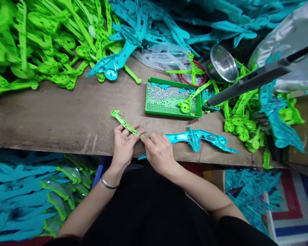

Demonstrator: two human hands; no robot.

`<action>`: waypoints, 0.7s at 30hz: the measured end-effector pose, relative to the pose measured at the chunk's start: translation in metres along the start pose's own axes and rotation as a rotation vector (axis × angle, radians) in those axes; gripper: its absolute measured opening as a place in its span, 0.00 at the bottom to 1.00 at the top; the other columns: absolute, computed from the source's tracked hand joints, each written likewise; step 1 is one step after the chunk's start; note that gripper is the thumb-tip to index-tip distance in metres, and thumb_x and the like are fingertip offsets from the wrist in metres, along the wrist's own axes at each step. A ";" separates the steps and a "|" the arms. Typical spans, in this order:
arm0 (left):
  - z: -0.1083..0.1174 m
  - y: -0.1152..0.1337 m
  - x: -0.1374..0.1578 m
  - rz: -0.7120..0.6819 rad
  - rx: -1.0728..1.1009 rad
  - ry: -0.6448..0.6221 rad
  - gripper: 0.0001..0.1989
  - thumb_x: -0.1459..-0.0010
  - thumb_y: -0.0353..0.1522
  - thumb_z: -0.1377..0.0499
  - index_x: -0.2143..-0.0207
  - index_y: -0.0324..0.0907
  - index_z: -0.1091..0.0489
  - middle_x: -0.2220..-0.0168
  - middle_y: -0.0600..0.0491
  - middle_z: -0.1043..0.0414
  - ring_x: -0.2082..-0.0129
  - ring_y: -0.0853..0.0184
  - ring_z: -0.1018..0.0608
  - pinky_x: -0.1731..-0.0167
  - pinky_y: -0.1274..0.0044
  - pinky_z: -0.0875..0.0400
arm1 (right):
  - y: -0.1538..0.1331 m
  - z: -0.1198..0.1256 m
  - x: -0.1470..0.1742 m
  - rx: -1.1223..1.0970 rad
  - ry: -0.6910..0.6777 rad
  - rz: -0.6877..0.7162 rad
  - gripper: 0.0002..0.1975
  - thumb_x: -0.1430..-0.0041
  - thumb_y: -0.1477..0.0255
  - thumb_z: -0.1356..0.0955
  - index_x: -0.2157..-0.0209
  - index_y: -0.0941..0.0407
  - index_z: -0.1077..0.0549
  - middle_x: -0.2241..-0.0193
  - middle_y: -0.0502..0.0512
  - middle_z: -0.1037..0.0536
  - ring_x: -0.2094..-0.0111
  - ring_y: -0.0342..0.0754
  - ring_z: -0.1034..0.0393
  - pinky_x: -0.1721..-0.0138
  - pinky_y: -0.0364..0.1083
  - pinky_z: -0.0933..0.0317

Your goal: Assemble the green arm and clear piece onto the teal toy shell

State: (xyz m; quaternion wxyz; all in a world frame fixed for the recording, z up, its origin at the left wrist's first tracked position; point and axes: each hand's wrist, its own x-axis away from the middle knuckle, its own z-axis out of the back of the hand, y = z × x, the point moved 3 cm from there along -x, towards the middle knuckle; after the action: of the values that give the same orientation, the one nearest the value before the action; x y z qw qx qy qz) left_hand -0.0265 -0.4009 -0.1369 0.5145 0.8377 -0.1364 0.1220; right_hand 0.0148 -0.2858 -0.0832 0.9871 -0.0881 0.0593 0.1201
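Currently, left fingers [132,140] lightly clasp one green part [122,120], right fingers [149,140] pinching its near end.

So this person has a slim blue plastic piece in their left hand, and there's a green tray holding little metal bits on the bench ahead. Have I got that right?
Not quite: the slim plastic piece in the left hand is bright green, not blue, as the head view shows. The green tray holding little metal bits is on the bench ahead, as you say.
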 end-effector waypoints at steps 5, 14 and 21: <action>0.001 -0.003 -0.002 -0.026 -0.023 0.025 0.32 0.52 0.30 0.31 0.52 0.47 0.47 0.51 0.49 0.27 0.59 0.62 0.17 0.55 0.64 0.21 | 0.001 -0.003 0.005 -0.127 0.018 -0.006 0.14 0.31 0.75 0.39 0.52 0.59 0.24 0.67 0.56 0.24 0.68 0.45 0.31 0.67 0.44 0.41; 0.001 -0.005 -0.002 -0.117 -0.138 -0.006 0.45 0.54 0.28 0.31 0.42 0.54 0.56 0.54 0.54 0.29 0.59 0.65 0.17 0.58 0.73 0.21 | 0.008 -0.012 0.009 -0.297 0.041 -0.023 0.13 0.32 0.77 0.40 0.60 0.59 0.24 0.67 0.58 0.28 0.66 0.47 0.31 0.64 0.44 0.33; 0.002 -0.006 -0.002 -0.132 -0.201 -0.022 0.56 0.52 0.30 0.30 0.33 0.58 0.67 0.53 0.52 0.29 0.59 0.65 0.17 0.58 0.74 0.21 | 0.025 -0.003 0.010 -0.413 0.023 -0.086 0.10 0.34 0.76 0.39 0.64 0.60 0.26 0.68 0.57 0.29 0.66 0.47 0.30 0.64 0.45 0.33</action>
State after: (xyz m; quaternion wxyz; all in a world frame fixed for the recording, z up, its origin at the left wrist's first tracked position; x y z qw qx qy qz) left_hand -0.0262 -0.3999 -0.1429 0.6013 0.7903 -0.0983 0.0644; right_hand 0.0178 -0.2603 -0.0911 0.9515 -0.2925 0.0406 0.0865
